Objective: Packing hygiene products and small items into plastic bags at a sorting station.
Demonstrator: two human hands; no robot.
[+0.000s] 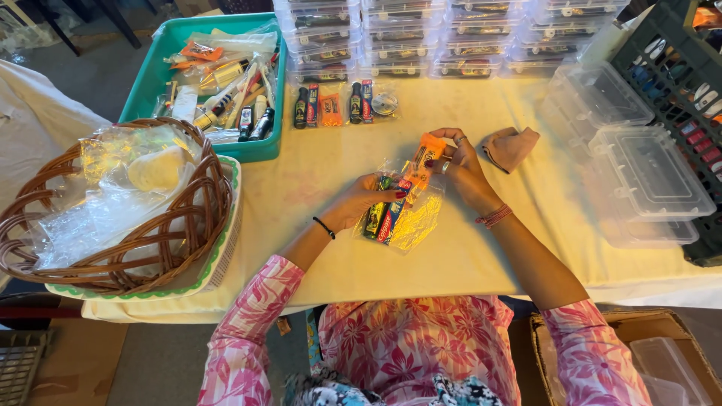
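the person sits at a table with a pale yellow cloth (316,173) and both hands work on one clear plastic pouch (402,214) that lies in the middle of the cloth, just in front of the body. the left hand (361,203) is closed on the left edge of the pouch and keeps it down; inside it i can see a dark small bottle, a red and blue tube and something yellow. the right hand (459,169) pinches an orange sachet (427,150) with the fingertips, at the upper end of the pouch, and the sachet is partly in the opening. i judge the step in hand is filling the pouch, with the sachet as the piece going in. the next move calls for a steady hold on the mouth of the pouch so the thin plastic does not fold. to the left stand a wicker basket (45,218) with loose plastic bags and a green tray (150,75) of small items; clear lidded boxes (647,177) stand at the right.
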